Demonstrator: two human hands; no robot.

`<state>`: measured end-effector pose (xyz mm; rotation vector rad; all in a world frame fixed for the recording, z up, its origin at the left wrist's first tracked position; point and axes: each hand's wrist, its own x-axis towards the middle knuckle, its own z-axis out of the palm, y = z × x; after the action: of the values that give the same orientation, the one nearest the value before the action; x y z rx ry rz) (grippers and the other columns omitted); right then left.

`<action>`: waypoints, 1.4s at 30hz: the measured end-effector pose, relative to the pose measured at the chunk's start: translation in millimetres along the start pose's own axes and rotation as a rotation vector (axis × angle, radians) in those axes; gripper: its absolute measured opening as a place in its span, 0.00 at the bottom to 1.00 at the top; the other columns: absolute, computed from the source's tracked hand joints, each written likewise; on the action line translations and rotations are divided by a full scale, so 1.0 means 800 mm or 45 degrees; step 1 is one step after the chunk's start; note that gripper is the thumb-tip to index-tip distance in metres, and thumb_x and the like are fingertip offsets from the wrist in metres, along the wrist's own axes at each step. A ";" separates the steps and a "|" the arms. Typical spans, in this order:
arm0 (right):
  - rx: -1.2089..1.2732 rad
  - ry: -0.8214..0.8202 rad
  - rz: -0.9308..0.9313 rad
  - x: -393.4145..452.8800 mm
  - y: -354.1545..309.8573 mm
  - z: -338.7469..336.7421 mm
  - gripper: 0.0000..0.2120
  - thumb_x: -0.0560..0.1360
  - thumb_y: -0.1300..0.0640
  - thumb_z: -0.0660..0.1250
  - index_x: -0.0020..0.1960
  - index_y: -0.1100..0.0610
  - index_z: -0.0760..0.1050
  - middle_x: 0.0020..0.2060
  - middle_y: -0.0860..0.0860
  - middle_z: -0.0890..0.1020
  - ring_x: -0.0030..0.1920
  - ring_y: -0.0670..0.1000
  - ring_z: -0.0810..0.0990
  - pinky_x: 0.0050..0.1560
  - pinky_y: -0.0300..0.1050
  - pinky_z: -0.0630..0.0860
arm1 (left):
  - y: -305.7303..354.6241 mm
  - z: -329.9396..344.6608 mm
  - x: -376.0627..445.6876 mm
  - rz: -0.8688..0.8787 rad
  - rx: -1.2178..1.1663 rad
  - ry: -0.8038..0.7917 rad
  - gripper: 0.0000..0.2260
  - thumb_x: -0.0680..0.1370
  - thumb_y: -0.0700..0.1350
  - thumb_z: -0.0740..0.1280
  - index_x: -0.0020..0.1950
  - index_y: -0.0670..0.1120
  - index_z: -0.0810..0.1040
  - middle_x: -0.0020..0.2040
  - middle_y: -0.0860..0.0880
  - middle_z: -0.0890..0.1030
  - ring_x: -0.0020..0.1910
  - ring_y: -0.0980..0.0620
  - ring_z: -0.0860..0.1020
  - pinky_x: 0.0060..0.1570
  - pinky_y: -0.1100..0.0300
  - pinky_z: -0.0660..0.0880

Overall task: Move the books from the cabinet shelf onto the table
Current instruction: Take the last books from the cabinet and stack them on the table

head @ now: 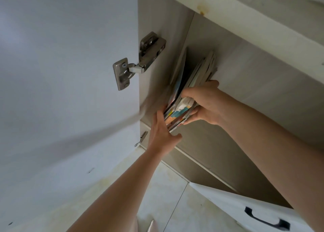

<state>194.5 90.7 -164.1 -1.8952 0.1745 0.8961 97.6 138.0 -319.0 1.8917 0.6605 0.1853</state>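
I look up into an open wall cabinet. A bundle of thin colourful books (182,107) stands on the upper cabinet shelf (201,140), leaning against the left inner wall. My right hand (205,103) grips the right part of the bundle, thumb over its near edge and fingers behind it. My left hand (163,131) lies flat with straight fingers against the left side of the books near their lower edge. A few books fan apart at the top, leaving a dark gap.
The open left cabinet door (61,74) hangs close by on metal hinges (138,61). A right door (254,212) with a black handle (266,219) stands open at lower right. The cabinet's top panel (263,21) runs overhead. Pale tiled wall shows below the cabinet.
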 end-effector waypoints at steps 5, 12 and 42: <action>0.041 0.057 -0.006 0.000 0.011 -0.004 0.22 0.73 0.66 0.68 0.57 0.53 0.58 0.52 0.65 0.76 0.45 0.67 0.82 0.42 0.70 0.80 | 0.014 0.015 0.011 0.127 0.005 0.271 0.34 0.67 0.49 0.77 0.68 0.54 0.65 0.59 0.53 0.78 0.52 0.53 0.78 0.43 0.57 0.79; -0.012 -0.063 0.059 -0.027 0.010 -0.014 0.08 0.73 0.71 0.62 0.50 0.63 0.69 0.45 0.65 0.77 0.44 0.66 0.81 0.47 0.67 0.80 | 0.007 0.006 -0.013 0.326 0.120 0.357 0.25 0.68 0.48 0.75 0.64 0.47 0.73 0.52 0.51 0.84 0.46 0.50 0.82 0.39 0.68 0.72; -0.351 -0.240 -0.210 0.007 0.124 -0.083 0.36 0.66 0.61 0.77 0.66 0.49 0.61 0.50 0.55 0.84 0.52 0.55 0.84 0.50 0.53 0.83 | -0.055 -0.076 -0.070 0.376 0.195 0.088 0.25 0.64 0.47 0.75 0.60 0.50 0.77 0.49 0.56 0.82 0.46 0.50 0.81 0.45 0.54 0.80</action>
<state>184.5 -12.7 -224.0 -2.0280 -0.2274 1.0186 9.7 170.3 -323.5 2.1341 0.4481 0.4006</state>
